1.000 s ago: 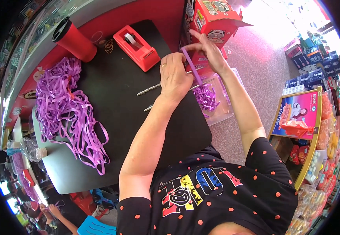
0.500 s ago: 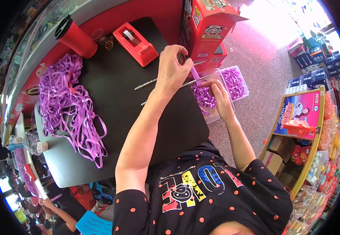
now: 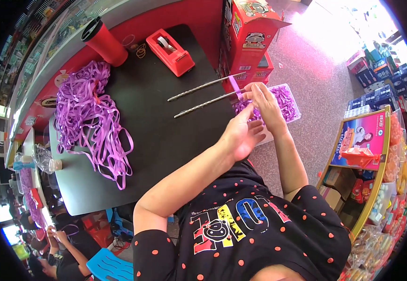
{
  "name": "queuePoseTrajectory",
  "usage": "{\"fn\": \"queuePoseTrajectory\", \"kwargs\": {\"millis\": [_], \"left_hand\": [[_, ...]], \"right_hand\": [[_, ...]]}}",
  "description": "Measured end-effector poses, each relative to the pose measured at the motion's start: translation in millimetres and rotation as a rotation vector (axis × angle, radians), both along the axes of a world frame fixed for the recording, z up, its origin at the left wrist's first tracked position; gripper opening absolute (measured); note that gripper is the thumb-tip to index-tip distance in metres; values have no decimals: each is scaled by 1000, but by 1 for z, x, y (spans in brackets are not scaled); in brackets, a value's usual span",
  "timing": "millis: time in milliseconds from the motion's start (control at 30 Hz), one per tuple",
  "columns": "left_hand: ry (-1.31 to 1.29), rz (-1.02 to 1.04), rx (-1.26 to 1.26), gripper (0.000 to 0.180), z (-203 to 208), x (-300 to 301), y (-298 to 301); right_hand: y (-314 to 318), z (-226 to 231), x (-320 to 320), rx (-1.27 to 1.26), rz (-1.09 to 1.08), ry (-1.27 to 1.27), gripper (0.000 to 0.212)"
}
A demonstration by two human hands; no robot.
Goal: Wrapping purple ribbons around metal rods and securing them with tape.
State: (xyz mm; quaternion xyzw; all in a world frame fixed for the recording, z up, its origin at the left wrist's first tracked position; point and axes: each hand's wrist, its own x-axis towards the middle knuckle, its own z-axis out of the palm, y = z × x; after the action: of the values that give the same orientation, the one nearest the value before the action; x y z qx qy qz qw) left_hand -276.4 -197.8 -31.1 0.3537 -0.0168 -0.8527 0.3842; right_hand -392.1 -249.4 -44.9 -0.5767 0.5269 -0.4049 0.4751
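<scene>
Right hand [image 3: 265, 105] fingers pinched purple ribbon [image 3: 235, 85] at near ends of two metal rods [image 3: 203, 96]; rods ran leftward across surface [image 3: 166, 136]. Left hand [image 3: 241, 136] just below, fingers loosely spread, holding nothing.

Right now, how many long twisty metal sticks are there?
2. Both lie side by side on the black table: the upper stick and the lower stick, their right ends at the right hand.

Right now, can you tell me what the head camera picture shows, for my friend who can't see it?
A person's right hand pinches the ends of two long twisted metal rods with a bit of purple ribbon, over a clear tray of purple pieces. Their left hand is open just below. On the black table lie a purple ribbon pile, a red tape dispenser and a red cup.
</scene>
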Motion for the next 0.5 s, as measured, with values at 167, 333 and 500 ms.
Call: {"fn": "queuePoseTrajectory", "kwargs": {"millis": [167, 333, 500], "left_hand": [[246, 286, -175, 44, -1, -14, -18], [277, 343, -206, 47, -9, -8, -21], [320, 348, -307, 68, -28, -3, -22]], "right_hand": [[-1, -4, -1, 3, 28, -45, 33], [-1, -8, -1, -26, -1, -88, 29], [-14, 28, 13, -203, -10, 273, 26]]}}
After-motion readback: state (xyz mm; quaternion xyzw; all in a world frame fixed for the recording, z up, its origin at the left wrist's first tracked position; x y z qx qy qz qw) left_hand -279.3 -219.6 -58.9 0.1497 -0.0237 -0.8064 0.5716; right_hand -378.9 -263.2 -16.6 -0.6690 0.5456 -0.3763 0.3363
